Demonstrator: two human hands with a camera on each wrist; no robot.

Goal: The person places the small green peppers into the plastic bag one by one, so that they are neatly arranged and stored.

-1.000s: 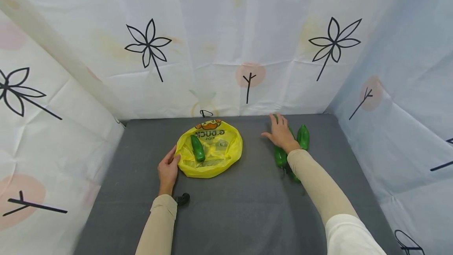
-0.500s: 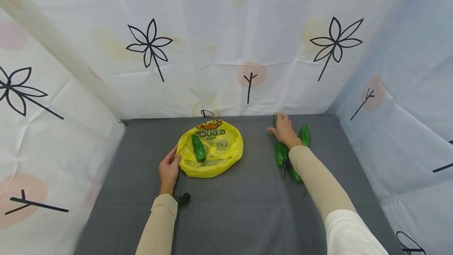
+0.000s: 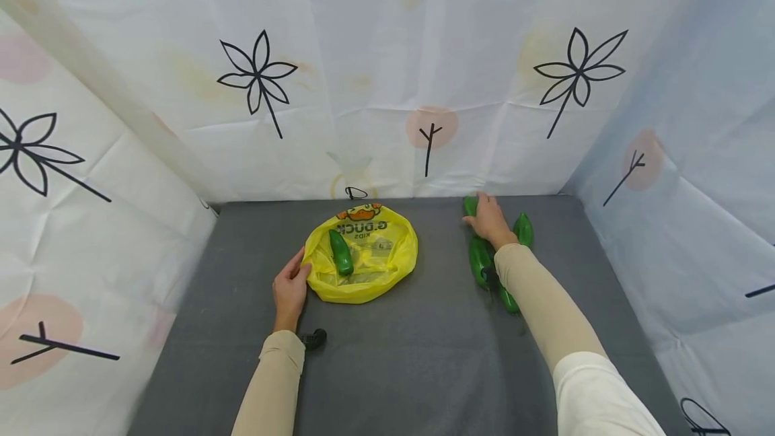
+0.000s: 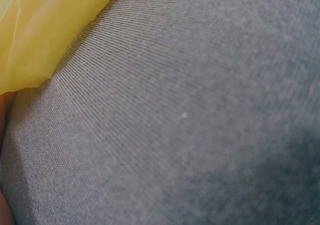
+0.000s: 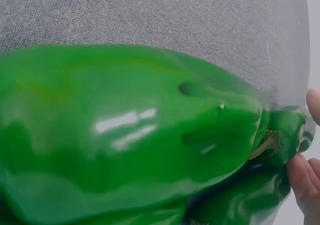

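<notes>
My left hand (image 3: 290,291) pinches the left rim of a yellow plastic bag (image 3: 396,247), which lies with its mouth spread wide. One green pepper (image 3: 342,253) rests inside that bag. In the left wrist view only a bag edge (image 4: 55,30) and a sliver of hand show. At the far right of the table, my right hand (image 3: 492,222) has thumb and fingers on either side of a green pepper (image 3: 469,205), gripping it. The right wrist view shows this pepper (image 5: 285,132) between the fingertips, behind a large nearer pepper (image 5: 125,130).
More green peppers lie around the right forearm: one (image 3: 481,262) in front of the hand, another (image 3: 523,229) to its right, and one (image 3: 508,299) partly under the sleeve. A grey cloth (image 3: 399,369) covers the table. Patterned white fabric walls (image 3: 375,86) enclose its back and sides.
My right hand has shifted slightly right and closed in on the far pepper, which shows more now. The left hand and bag stay put.
</notes>
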